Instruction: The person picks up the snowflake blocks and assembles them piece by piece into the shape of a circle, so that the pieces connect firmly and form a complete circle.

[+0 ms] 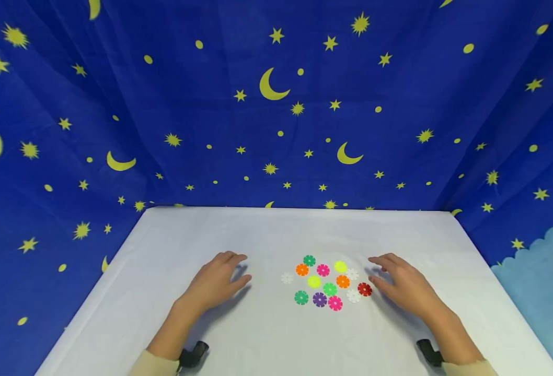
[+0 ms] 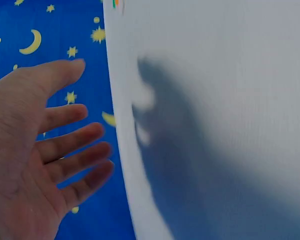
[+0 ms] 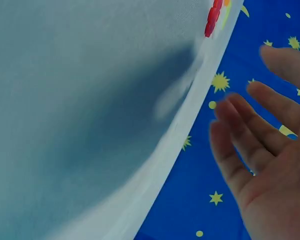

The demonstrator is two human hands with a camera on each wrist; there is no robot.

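Observation:
Several flat, notched plastic discs lie spread on the white table in the head view, among them a purple disc [image 1: 320,300], an orange disc [image 1: 343,281] and a white disc [image 1: 287,278]. My left hand [image 1: 219,282] hovers to the left of them with nothing in it, its fingers loosely bent in the left wrist view. On the other side, my right hand [image 1: 402,284] is held above the table, also holding nothing. Nearest to its thumb is a red disc [image 1: 365,289], whose edge also shows at the top of the right wrist view.
The white-covered table [image 1: 257,339] ends at a blue curtain [image 1: 220,94] with yellow moons and stars, which also hangs along both sides. A light blue patterned cloth [image 1: 535,282] hangs at the right. Each wrist carries a black camera [image 1: 194,355].

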